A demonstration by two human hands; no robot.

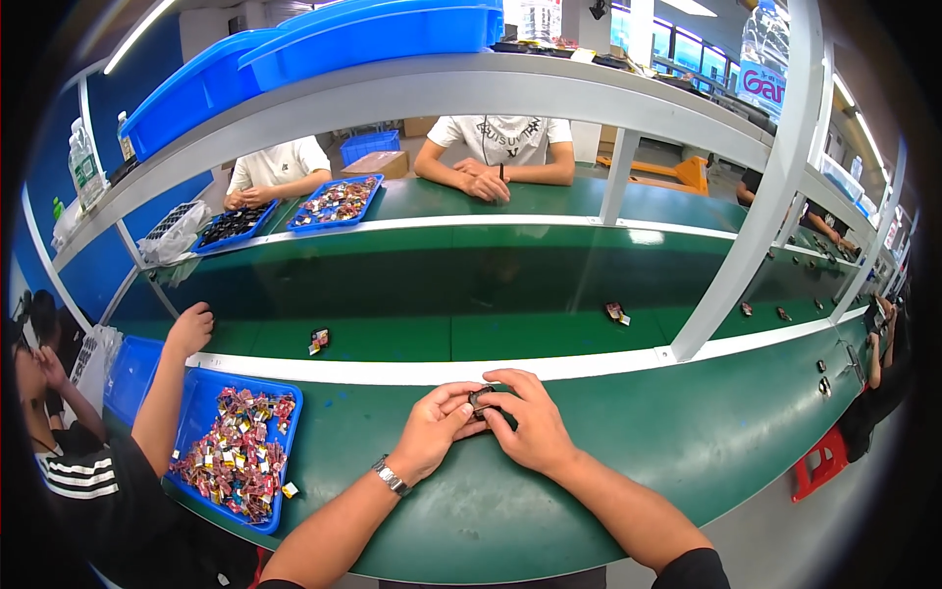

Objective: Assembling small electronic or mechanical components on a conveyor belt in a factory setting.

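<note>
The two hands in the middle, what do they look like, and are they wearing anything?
The left hand and right hand wear no gloves. A silver, metal-link watch-style band circles the left wrist; the right wrist has nothing on it. The forearms are uncovered, with a plain black cloth sleeve showing at the picture's lower edge on each arm.

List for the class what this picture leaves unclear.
In the head view:
Small dark part, full shape: covered by fingers of the left hand and right hand.
Blue tray, floor: mostly buried under small tagged parts.
Right sleeve, upper end: cut by lower edge.
Dark pieces, far right: too small to identify.
</note>
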